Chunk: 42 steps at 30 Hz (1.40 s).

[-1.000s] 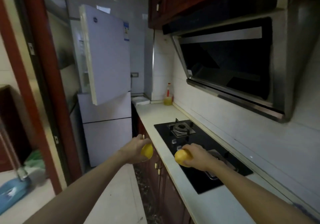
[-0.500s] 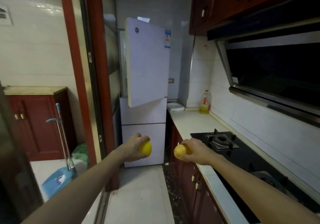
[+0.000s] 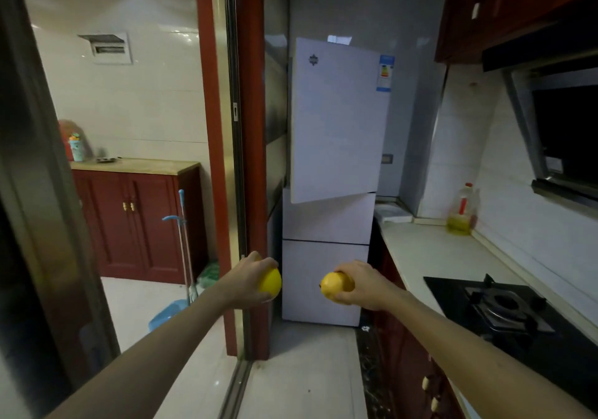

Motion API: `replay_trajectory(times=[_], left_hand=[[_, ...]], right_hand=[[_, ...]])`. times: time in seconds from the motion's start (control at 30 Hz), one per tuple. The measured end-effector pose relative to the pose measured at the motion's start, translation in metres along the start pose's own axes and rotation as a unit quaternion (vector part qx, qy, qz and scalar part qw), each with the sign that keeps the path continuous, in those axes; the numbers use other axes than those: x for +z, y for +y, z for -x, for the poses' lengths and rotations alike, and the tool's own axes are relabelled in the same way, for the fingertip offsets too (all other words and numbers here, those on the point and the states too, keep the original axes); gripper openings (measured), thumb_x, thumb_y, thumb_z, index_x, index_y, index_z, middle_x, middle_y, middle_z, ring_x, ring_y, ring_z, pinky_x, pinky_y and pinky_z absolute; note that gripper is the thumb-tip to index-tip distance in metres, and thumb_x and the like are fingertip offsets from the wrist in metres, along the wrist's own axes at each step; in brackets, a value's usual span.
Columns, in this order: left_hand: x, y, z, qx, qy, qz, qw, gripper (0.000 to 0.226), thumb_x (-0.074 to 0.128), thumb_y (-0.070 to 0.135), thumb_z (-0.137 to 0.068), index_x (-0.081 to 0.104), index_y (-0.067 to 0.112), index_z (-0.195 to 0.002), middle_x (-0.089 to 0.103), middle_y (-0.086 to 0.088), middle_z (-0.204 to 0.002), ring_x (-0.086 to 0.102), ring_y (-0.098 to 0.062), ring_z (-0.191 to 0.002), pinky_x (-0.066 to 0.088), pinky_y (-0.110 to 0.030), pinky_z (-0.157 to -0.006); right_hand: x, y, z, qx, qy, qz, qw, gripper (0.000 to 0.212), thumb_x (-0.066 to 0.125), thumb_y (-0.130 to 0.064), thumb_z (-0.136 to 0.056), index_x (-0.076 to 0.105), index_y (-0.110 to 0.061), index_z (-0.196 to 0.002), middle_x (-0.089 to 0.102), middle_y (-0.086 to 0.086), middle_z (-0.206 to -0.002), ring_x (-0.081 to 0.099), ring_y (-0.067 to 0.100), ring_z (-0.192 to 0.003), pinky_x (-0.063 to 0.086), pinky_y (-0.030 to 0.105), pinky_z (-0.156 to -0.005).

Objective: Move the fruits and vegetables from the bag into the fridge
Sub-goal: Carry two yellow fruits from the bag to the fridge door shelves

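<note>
My left hand (image 3: 247, 281) grips a yellow lemon (image 3: 271, 284), held out in front of me at waist height. My right hand (image 3: 362, 284) grips a second yellow lemon (image 3: 335, 286). Straight ahead at the end of the narrow kitchen stands the white fridge (image 3: 326, 256). Its upper door (image 3: 336, 120) is swung open towards me, and the two lower drawers are closed. The fridge's inside is hidden behind the open door. No bag is in view.
A white counter (image 3: 430, 250) with dark red cabinets (image 3: 407, 370) runs along the right, holding a black gas hob (image 3: 504, 308) and an oil bottle (image 3: 461, 211). A red sliding-door frame (image 3: 249, 159) stands on the left. Beyond it are a mop (image 3: 184, 244) and a blue dustpan (image 3: 168, 313).
The view has swung left and moved forward, so the fridge is now centred and nearer. Both hands still hold their lemons, now in front of the fridge's lower drawers.
</note>
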State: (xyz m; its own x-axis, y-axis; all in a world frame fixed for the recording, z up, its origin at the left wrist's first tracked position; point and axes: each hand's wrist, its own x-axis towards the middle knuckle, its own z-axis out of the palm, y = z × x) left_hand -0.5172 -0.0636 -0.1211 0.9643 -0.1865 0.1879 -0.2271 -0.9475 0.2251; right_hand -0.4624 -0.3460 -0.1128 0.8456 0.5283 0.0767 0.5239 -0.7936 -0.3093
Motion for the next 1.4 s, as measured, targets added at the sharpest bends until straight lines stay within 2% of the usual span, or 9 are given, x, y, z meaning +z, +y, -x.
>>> replay_trajectory(times=[0.13,0.63,1.13,1.4], left_hand=[[0.000,-0.010,-0.030,-0.029,0.000,-0.005,1.000,0.071,0.073,0.041,-0.078,0.036,0.030,-0.138,0.037,-0.003,-0.130,0.044,-0.022,-0.118,0.048,-0.036,-0.094],[0.020,-0.014,-0.148,-0.052,0.012,-0.021,0.998,0.071,0.073,0.042,-0.077,0.036,0.029,-0.137,0.039,-0.003,-0.129,0.045,-0.021,-0.117,0.048,-0.033,-0.095],[0.029,-0.044,-0.201,-0.066,0.018,-0.017,0.998,0.071,0.073,0.043,-0.077,0.037,0.030,-0.136,0.038,-0.002,-0.130,0.044,-0.019,-0.118,0.047,-0.029,-0.091],[0.029,-0.072,-0.263,-0.054,0.027,-0.007,0.998,0.072,0.073,0.039,-0.078,0.035,0.027,-0.138,0.038,-0.003,-0.133,0.043,-0.022,-0.120,0.048,-0.031,-0.093]], right_hand=[[-0.004,0.018,-0.041,-0.011,-0.007,-0.004,1.000,0.059,0.069,-0.045,-0.080,0.050,-0.021,-0.131,0.051,0.006,-0.120,0.049,0.024,-0.112,0.043,0.034,-0.094],[-0.025,0.108,-0.143,-0.021,-0.018,-0.017,0.999,0.055,0.069,-0.044,-0.078,0.050,-0.027,-0.128,0.051,0.002,-0.121,0.050,0.022,-0.112,0.045,0.034,-0.093],[-0.007,0.134,-0.206,-0.030,-0.039,-0.016,0.999,0.054,0.068,-0.042,-0.078,0.051,-0.027,-0.127,0.050,0.002,-0.119,0.050,0.021,-0.110,0.045,0.032,-0.092],[-0.018,0.147,-0.259,-0.011,-0.037,-0.010,0.999,0.054,0.069,-0.042,-0.078,0.049,-0.028,-0.127,0.048,-0.002,-0.116,0.051,0.020,-0.107,0.048,0.034,-0.089]])
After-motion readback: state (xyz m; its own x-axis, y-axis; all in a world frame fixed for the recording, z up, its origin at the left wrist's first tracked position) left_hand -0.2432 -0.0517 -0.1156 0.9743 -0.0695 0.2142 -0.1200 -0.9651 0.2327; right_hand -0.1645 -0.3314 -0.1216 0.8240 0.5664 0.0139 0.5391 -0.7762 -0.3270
